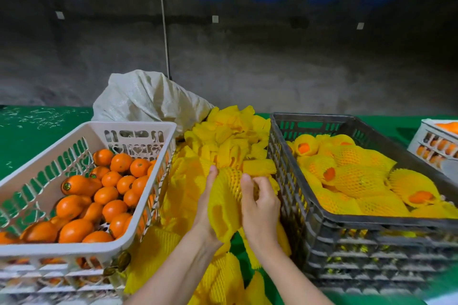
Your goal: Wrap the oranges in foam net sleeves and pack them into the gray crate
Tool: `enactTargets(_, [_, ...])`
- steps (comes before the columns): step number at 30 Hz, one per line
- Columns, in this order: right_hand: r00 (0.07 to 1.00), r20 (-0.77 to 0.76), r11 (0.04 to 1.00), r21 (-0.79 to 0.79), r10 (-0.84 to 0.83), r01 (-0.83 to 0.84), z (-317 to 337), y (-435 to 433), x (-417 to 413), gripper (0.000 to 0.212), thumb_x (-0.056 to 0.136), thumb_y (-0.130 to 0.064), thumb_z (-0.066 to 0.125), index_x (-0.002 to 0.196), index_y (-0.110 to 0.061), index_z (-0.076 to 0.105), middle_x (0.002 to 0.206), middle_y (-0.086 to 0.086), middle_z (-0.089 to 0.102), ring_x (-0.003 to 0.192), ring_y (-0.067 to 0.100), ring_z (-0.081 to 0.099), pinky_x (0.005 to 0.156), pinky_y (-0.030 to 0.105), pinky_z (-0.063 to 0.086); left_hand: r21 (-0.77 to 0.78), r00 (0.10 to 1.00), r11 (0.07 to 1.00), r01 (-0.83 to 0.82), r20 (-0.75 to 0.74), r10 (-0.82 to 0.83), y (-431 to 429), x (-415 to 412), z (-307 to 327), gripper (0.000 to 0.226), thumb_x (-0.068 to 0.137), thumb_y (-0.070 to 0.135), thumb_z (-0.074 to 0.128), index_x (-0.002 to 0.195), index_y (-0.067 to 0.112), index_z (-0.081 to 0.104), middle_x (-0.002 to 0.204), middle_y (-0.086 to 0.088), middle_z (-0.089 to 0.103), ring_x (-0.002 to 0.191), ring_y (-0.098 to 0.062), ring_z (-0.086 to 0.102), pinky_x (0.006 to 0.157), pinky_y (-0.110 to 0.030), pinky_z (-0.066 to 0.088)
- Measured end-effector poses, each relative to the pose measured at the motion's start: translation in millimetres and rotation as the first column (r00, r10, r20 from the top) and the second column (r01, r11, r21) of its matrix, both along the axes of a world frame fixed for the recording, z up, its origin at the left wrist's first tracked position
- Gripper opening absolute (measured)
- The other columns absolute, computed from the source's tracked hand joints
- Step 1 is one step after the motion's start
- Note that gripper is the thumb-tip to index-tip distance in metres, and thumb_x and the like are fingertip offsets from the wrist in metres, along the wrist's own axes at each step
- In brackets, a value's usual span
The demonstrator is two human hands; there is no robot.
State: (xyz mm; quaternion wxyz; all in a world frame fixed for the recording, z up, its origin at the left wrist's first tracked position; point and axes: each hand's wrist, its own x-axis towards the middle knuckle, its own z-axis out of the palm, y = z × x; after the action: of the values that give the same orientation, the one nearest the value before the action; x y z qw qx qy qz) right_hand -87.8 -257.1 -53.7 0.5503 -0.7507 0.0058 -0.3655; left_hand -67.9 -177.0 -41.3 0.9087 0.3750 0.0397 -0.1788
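Note:
Between the two crates, my left hand (207,202) and my right hand (259,208) both grip one yellow foam net sleeve (226,202), thumbs on top, above a pile of loose yellow sleeves (230,136). Whether an orange is inside the held sleeve cannot be seen. A white crate (138,129) on the left holds several bare oranges (106,195). The gray crate (309,208) on the right holds several oranges wrapped in yellow sleeves (359,178).
A white woven sack (143,99) lies behind the sleeve pile on the green table (37,126). Another white crate with oranges (438,143) stands at the far right. A grey wall with hanging posters runs behind the table.

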Motion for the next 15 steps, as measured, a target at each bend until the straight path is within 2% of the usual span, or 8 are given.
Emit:
enactTargets(3, [0.998, -0.019, 0.998, -0.019, 0.063, -0.063, 2, -16, 0, 0.031, 0.086, -0.043, 0.040, 0.064, -0.021, 0.039, 0.056, -0.006, 0.036, 0.054, 0.008, 0.038, 0.053, 0.022, 0.028, 0.087, 0.998, 0.996, 0.012, -0.063, -0.007, -2, -4, 4, 0.053, 0.089, 0.054, 0.046, 0.095, 0.009, 0.074, 0.092, -0.016, 0.073, 0.081, -0.027, 0.070, 0.075, -0.037, 0.054])
enactTargets(5, [0.994, -0.052, 0.995, -0.006, 0.099, -0.100, 2, -23, 2, 0.031, 0.086, -0.041, 0.040, 0.062, -0.020, 0.037, 0.055, -0.005, 0.034, 0.052, 0.008, 0.035, 0.052, 0.023, 0.026, 0.148, 0.995, 0.989, -0.026, -0.090, 0.039, -5, -6, 6, 0.054, 0.088, 0.054, 0.050, 0.107, 0.008, 0.069, 0.099, -0.017, 0.072, 0.091, -0.030, 0.067, 0.082, -0.041, 0.052])
enactTargets(7, [0.988, -0.087, 0.991, 0.030, 0.130, -0.128, 2, -30, 5, 0.034, 0.088, -0.037, 0.041, 0.060, -0.018, 0.036, 0.055, -0.005, 0.033, 0.052, 0.008, 0.034, 0.053, 0.023, 0.026, 0.177, 0.991, 0.983, -0.040, -0.120, 0.062, -6, -6, 8, 0.052, 0.085, 0.053, 0.055, 0.109, 0.008, 0.068, 0.099, -0.018, 0.072, 0.092, -0.032, 0.067, 0.084, -0.043, 0.052])
enactTargets(9, [0.981, -0.111, 0.985, 0.085, 0.158, -0.149, 0, -36, 9, 0.037, 0.091, -0.033, 0.044, 0.060, -0.015, 0.038, 0.056, -0.002, 0.035, 0.053, 0.006, 0.034, 0.053, 0.022, 0.027, 0.168, 0.993, 0.985, -0.028, -0.108, 0.046, -6, -7, 10, 0.045, 0.080, 0.049, 0.061, 0.098, 0.008, 0.071, 0.090, -0.017, 0.073, 0.078, -0.030, 0.070, 0.071, -0.040, 0.053])
enactTargets(12, [0.958, -0.160, 0.957, 0.210, 0.237, -0.201, -4, -39, 10, 0.042, 0.087, -0.041, 0.046, 0.064, -0.005, 0.045, 0.059, 0.007, 0.041, 0.059, 0.015, 0.039, 0.056, 0.030, 0.031, 0.145, 0.997, 0.989, 0.030, -0.069, -0.020, -5, -8, 10, 0.036, 0.068, 0.045, 0.063, 0.065, 0.012, 0.078, 0.075, -0.013, 0.073, 0.063, -0.024, 0.071, 0.055, -0.032, 0.053])
enactTargets(15, [0.898, -0.196, 0.851, 0.447, 0.394, -0.275, -5, -39, 11, 0.041, 0.088, -0.039, 0.048, 0.077, 0.000, 0.056, 0.069, 0.009, 0.052, 0.068, 0.019, 0.048, 0.063, 0.032, 0.038, 0.115, 0.998, 0.993, 0.000, -0.057, 0.006, -8, -8, 10, 0.037, 0.080, 0.041, 0.058, 0.057, 0.020, 0.077, 0.072, -0.012, 0.073, 0.063, -0.025, 0.072, 0.057, -0.034, 0.054])
